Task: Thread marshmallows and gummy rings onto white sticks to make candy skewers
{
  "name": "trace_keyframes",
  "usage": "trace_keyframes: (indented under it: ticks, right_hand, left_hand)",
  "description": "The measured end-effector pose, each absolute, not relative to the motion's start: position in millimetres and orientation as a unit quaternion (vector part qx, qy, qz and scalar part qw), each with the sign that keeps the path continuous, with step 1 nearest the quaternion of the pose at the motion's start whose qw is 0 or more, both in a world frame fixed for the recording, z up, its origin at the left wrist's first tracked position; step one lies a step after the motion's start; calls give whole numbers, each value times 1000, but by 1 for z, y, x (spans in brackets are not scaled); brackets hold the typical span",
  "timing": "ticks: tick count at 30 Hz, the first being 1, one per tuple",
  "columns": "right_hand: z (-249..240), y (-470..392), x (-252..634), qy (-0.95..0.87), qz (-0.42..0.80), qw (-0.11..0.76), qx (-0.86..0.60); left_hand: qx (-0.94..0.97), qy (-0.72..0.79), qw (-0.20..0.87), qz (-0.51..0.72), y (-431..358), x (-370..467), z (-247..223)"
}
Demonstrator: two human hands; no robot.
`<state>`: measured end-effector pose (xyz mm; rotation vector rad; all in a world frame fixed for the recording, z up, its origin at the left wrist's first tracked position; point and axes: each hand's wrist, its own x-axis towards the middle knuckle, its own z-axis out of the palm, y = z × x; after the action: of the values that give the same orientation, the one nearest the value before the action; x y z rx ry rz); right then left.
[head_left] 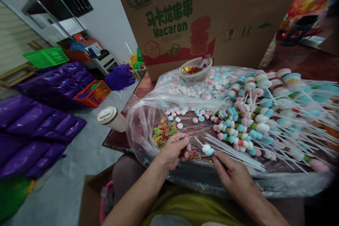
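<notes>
Nearest you, your right hand [233, 171] is closed in a pinch, thumb against fingers, at the lower end of a short run of white and blue candy on a stick [208, 149]; that grip seems to leave the bare tip free, pointing up and toward your left hand [176, 150]. Your left fingers are loosely curled, thumb close to the forefinger; whether they have hold of anything small, you cannot tell from here. Just beyond that hand lie coloured rings [164, 132], within easy reach, probably for threading. Plain white sticks [235, 153] lie roughly parallel beyond your right hand, likely so one lifts away easily, while finished-looking skewers [243, 127] are piled farther right, apart from the loose candy discs [201, 118]. Clear plastic [201, 183] covers much of the dark, reddish table [118, 137] and bunches up around the rings, perhaps to keep them from rolling. A lidded cup [112, 119] stands at the left edge. Farther back, a bowl [194, 77] of shiny scraps sits by the candy heap, before a tall carton [233, 7] printed "Macaron". Off to your left, purple sacks [29, 120] and an orange basket [88, 101] rest on the grey floor [90, 141].
</notes>
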<state>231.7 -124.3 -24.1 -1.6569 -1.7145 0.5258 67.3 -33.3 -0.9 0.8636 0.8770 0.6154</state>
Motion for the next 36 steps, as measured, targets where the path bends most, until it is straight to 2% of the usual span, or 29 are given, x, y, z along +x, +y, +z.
trace_keyframes:
  ticks: [6, 9, 11, 13, 15, 17, 19, 21, 23, 25, 28, 30, 33, 36]
  right_hand:
    - [-17, -127, 223, -702, 113, 226, -666]
    - [-16, -128, 219, -711, 67, 157, -682]
    - [-14, -130, 216, -713, 52, 111, -690]
    - [-12, -131, 210, -717, 52, 81, -690]
    - [-13, -131, 205, -723, 71, 75, -683]
    - [-19, -131, 202, -721, 110, 102, -677]
    - [-28, -129, 203, -709, 170, 167, -664]
    - [-37, -127, 209, -683, 232, 249, -646]
    - [-43, -126, 219, -647, 279, 311, -637]
    - [-45, -125, 229, -621, 298, 341, -640]
    - [-42, -125, 236, -632, 284, 336, -639]
    - [-41, -124, 234, -657, 249, 308, -641]
    - [-40, -122, 226, -684, 196, 229, -665]
    - [-37, -118, 220, -697, 155, 172, -678]
  left_hand:
    - [378, 454, 743, 313, -43, 72, 5]
    - [415, 505, 689, 313, -47, 72, -1]
    - [527, 529, 585, 315, -50, 70, -8]
    - [680, 517, 424, 301, -55, 67, -16]
    - [803, 465, 268, 260, -61, 64, -21]
    - [872, 402, 185, 211, -67, 62, -24]
    - [897, 357, 183, 186, -71, 61, -24]
    - [886, 351, 237, 191, -67, 58, -23]
    - [841, 416, 275, 211, -55, 54, -21]
    - [795, 518, 244, 200, -36, 50, -20]
    - [792, 585, 145, 100, -9, 49, -21]
    - [803, 580, 123, 62, 0, 52, -23]
    - [803, 567, 150, 102, -2, 57, -27]
    - [747, 588, 239, 198, -13, 59, -29]
